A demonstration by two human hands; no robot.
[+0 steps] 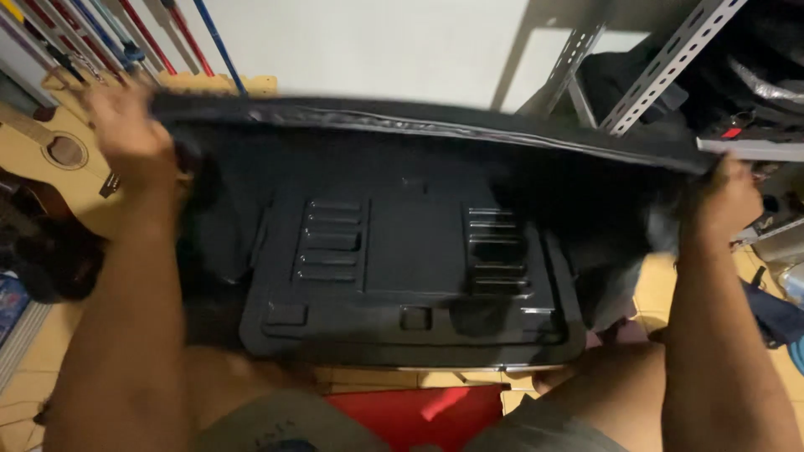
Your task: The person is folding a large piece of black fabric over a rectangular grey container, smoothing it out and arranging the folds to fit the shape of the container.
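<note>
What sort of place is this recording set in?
Probably a home storage or hobby room. An acoustic guitar leans at the left, slotted metal shelving holds gear at the right, and both hands hold a black padded bag open over a tiled floor.

l hand [126,134] - raised, fingers curled | r hand [730,197] - raised, fist closed

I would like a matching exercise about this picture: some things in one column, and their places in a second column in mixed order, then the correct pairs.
Things:
1. left hand
2. right hand
3. guitar
4. red sheet

Places:
A. on the floor between the knees
B. gripping the right end of the black bag
C. far left, beside the left arm
D. gripping the left end of the black bag

Pairs: 1-D, 2-B, 3-C, 4-A
</note>
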